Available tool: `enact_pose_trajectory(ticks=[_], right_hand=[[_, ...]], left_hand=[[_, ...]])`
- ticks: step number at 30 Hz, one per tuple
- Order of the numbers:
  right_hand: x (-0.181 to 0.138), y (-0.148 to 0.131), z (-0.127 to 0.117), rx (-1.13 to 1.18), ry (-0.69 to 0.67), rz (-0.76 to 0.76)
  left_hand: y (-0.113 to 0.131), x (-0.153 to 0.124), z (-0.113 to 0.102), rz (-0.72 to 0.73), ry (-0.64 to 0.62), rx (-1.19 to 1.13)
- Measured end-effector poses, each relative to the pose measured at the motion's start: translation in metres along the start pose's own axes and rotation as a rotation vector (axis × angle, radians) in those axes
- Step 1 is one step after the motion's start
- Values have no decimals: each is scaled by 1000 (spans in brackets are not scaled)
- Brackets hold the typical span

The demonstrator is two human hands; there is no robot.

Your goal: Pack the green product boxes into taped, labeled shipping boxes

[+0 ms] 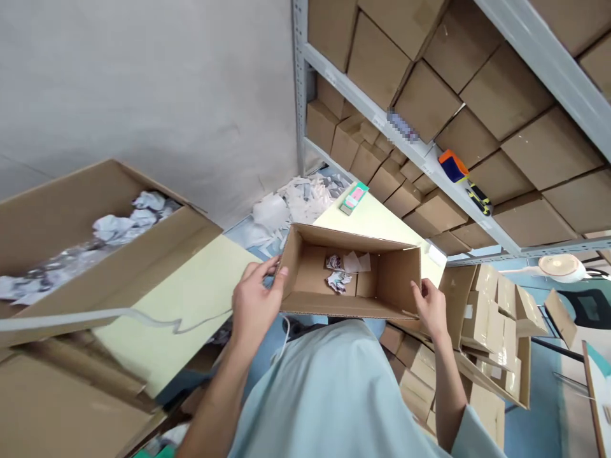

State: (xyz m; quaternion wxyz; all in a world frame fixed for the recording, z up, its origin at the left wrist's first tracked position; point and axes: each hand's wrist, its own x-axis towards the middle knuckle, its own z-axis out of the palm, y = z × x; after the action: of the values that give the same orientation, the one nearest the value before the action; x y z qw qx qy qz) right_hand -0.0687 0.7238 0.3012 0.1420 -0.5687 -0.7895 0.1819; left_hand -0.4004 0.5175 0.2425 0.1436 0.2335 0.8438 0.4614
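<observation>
Between my two hands is an open cardboard box (pixel 305 302), its opening turned up toward me. Inside it lie crumpled paper (pixel 338 281) and a few pale scraps (pixel 357 262). My left hand (pixel 258 296) grips the box's left end, thumb over the rim and fingers outside. On the right end, my right hand (pixel 429 305) pinches the wall near the front corner, with part of its fingers hidden behind the box. The box is held over the near edge of a pale yellow table (pixel 200 280), close to my body.
A large carton (pixel 124 280) with crumpled paper stands at left. Paper scraps (pixel 291 207) lie beyond the table. A small green-and-pink box (pixel 354 198) sits on the table. Shelves (pixel 344 95) full of cartons rise at right, holding an orange-and-blue tape roll (pixel 452 165). Taped boxes (pixel 491 312) fill another carton.
</observation>
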Motion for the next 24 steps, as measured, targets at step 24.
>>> enact_pose_trajectory(ticks=[24], right_hand=[[158,168,-18,95,81,325]], left_hand=[[137,139,279,137,-260,175]])
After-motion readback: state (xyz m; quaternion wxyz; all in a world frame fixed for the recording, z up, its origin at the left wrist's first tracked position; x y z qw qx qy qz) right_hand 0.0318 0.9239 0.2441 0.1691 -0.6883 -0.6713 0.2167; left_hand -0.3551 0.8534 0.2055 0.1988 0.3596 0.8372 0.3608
